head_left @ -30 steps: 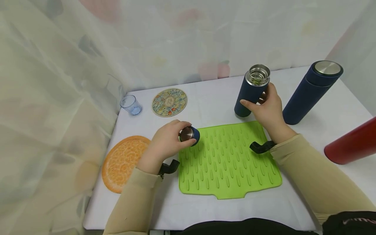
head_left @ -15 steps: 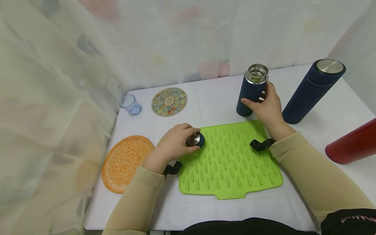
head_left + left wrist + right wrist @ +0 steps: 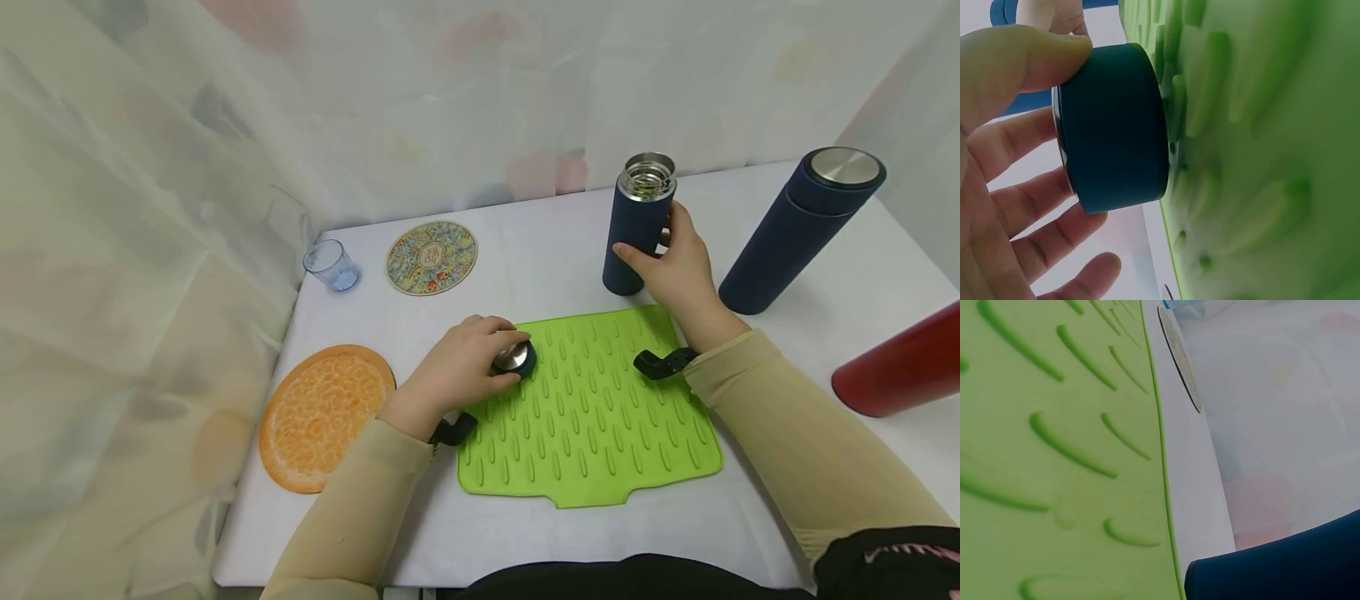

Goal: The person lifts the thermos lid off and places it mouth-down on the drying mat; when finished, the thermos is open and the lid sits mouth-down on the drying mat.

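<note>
The person's left hand (image 3: 461, 367) holds a small dark blue cap (image 3: 516, 358) with a shiny steel top, gripped between thumb and fingers near the far left corner of a green ridged mat (image 3: 592, 408). The steel top faces up and the lower rim is down at the ridges; in the left wrist view, the thumb presses the cap's side while one finger stands clear of it. The right hand (image 3: 682, 275) grips a dark blue flask (image 3: 636, 225) about its middle, thumb on the near side and fingers reaching round the right. This flask stands upright on the white-covered bench (image 3: 540, 542), just beyond the mat's far edge, its steel neck uncovered and something yellowish green showing inside. To its right stands a taller dark blue flask (image 3: 795, 233) with its steel-topped lid on, and nearer the person, at the right edge of the head view, a red cylinder (image 3: 900, 367) is partly cut off. A round patterned coaster (image 3: 431, 258) lies toward the back left, with a clear blue glass (image 3: 333, 267) just beside it. A round orange mat (image 3: 322, 421) lies left of the green one, near the left forearm. A pale printed curtain (image 3: 420, 100) hangs behind.
</note>
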### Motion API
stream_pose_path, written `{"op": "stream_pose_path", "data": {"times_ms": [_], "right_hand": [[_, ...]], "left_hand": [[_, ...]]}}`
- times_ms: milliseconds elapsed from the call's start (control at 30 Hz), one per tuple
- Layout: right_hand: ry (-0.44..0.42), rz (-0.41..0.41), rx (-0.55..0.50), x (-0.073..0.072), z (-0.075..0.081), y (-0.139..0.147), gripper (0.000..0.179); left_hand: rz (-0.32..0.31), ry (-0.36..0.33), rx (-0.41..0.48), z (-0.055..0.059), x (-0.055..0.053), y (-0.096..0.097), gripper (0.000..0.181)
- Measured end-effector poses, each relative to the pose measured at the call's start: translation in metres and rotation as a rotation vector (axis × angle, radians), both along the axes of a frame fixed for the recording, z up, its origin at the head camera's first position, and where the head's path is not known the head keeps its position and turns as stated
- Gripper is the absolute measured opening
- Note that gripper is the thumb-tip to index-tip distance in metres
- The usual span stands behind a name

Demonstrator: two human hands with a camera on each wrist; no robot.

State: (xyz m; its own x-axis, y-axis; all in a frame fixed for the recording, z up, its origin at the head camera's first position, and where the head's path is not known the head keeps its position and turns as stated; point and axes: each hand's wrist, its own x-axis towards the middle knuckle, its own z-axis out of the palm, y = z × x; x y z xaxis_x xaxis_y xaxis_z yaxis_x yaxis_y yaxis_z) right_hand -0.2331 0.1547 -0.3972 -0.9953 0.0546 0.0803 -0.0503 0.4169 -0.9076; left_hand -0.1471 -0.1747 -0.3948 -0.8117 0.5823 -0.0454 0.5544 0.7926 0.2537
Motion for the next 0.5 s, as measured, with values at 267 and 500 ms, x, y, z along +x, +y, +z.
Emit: {"op": "stream_pose_path", "data": {"times_ms": [267, 500], "right_hand": [[-0.048, 0.019, 0.022, 0.008, 0.001, 0.003, 0.102], [-0.051, 0.051, 0.045, 0.029, 0.002, 0.011, 0.100]], "left_hand": [[-0.010, 0.021, -0.016, -0.005, -0.003, 0.005, 0.057], [0.007, 0.035, -0.041, -0.011, -0.009, 0.006, 0.059]]}}
